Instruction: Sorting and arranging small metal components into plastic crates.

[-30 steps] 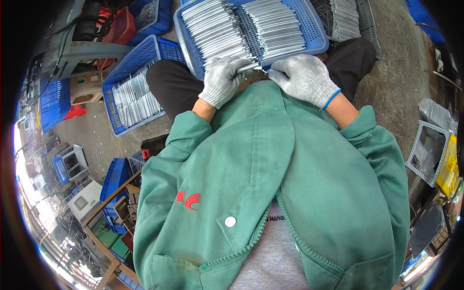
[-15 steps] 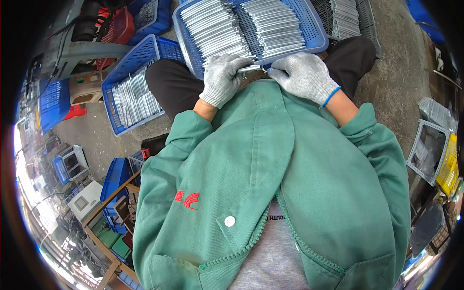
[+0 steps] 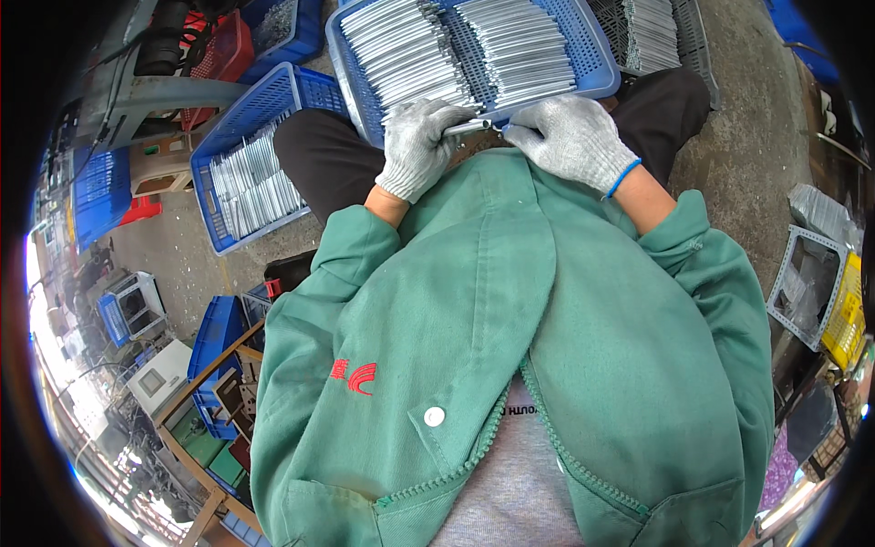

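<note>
My left hand (image 3: pixel 421 146), in a grey knitted glove, is closed round a short silver metal tube (image 3: pixel 468 128). The tube's open end points right. Close by that end is my right hand (image 3: pixel 572 139), gloved alike with a blue cuff edge. Its thumb and fingers are pinched together, and whatever they hold is too small and hidden to name. Just beyond both hands sits a blue plastic crate (image 3: pixel 591 50) with two stacks of silver metal tubes (image 3: pixel 518 53) inside.
Left of my knee stands another blue crate (image 3: pixel 208 196) of metal pieces. A dark grey crate (image 3: pixel 700 46) with more pieces is at the far right. A red basket (image 3: pixel 228 59) and a metal machine frame (image 3: pixel 187 94) are at the far left. A white perforated frame (image 3: pixel 791 260) lies right.
The tube's end has come away from my right fingers, leaving a small gap, and its open mouth now shows. My right hand has shifted slightly.
</note>
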Action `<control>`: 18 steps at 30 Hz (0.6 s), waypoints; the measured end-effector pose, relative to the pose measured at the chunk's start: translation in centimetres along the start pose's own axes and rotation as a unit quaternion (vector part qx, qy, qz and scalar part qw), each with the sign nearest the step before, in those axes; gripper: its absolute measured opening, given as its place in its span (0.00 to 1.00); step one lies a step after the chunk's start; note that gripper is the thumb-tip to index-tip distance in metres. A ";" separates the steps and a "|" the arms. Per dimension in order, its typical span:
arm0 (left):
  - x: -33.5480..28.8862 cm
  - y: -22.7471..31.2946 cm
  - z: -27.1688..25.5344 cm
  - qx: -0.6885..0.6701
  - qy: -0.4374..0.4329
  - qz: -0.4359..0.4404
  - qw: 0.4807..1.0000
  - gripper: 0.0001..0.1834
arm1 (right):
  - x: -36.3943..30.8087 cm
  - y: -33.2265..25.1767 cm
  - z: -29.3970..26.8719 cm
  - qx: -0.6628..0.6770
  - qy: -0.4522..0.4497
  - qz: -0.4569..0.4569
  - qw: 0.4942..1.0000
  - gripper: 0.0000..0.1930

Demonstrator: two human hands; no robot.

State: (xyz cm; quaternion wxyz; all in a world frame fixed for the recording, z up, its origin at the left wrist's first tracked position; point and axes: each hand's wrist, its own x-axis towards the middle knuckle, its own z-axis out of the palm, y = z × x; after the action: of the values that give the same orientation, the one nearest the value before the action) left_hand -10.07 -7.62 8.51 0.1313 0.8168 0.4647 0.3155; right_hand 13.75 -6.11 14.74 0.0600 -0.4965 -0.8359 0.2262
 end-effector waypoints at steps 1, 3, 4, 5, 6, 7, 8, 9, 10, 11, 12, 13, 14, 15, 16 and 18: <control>0.0 0.0 0.0 -0.001 0.001 0.000 1.000 0.11 | 0.0 -0.1 -0.2 0.011 -0.002 0.002 1.000 0.14; -0.1 -0.1 0.1 -0.002 0.005 0.001 1.000 0.11 | 0.1 -0.4 -0.7 0.034 -0.006 0.007 0.999 0.15; -0.1 -0.2 0.1 -0.002 0.006 0.002 1.000 0.12 | 0.2 -0.4 -0.8 0.045 -0.008 0.009 0.999 0.16; -0.1 -0.4 0.1 -0.001 0.007 0.001 1.000 0.12 | 0.3 -0.4 -0.7 0.045 -0.008 0.008 0.999 0.16; 0.0 -0.6 0.0 0.006 0.001 -0.007 1.000 0.11 | 0.6 -0.1 -0.3 0.042 0.010 0.017 0.999 0.16; 0.1 -1.0 -0.1 0.013 -0.005 -0.016 1.000 0.11 | 0.9 0.2 0.1 0.039 0.028 0.025 0.999 0.16; 0.3 -1.3 -0.1 0.020 -0.011 -0.024 0.999 0.11 | 1.2 0.5 0.5 0.036 0.047 0.034 0.998 0.16; 0.5 -1.7 -0.2 0.027 -0.017 -0.031 0.999 0.11 | 1.3 0.7 0.7 0.033 0.066 0.043 0.996 0.16; 0.6 -2.3 -0.2 0.029 -0.015 -0.032 0.999 0.11 | 1.4 0.7 0.8 0.033 0.066 0.041 0.996 0.16; 0.8 -2.9 0.0 0.050 -0.038 -0.069 0.996 0.11 | 1.3 0.7 0.8 0.028 0.057 0.050 0.997 0.16; 0.9 -3.7 0.2 0.072 -0.059 -0.105 0.990 0.12 | 1.3 0.8 0.8 0.023 0.049 0.058 0.997 0.16; 1.1 -4.5 0.4 0.093 -0.081 -0.141 0.982 0.12 | 1.3 0.8 0.8 0.019 0.040 0.067 0.997 0.16; 1.2 -5.3 0.7 0.113 -0.102 -0.176 0.972 0.12 | 1.3 0.8 0.9 0.014 0.032 0.076 0.997 0.16; 1.1 -6.3 1.1 0.114 -0.100 -0.176 0.972 0.12 | 1.3 0.9 1.0 0.013 0.033 0.074 0.997 0.16; 0.9 -7.4 1.5 0.128 -0.097 -0.156 0.975 0.13 | 1.4 1.0 1.3 0.017 0.035 0.071 0.997 0.17; 0.3 -9.3 2.2 0.154 -0.093 -0.115 0.977 0.14 | 1.2 1.2 1.9 0.024 0.036 0.066 0.997 0.17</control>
State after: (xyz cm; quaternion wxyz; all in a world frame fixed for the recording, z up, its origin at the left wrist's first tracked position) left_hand -14.81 -2.29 2.21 0.0824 0.7942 0.5841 0.1457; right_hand 13.50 -5.19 12.42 0.0868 -0.5571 -0.7928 0.2315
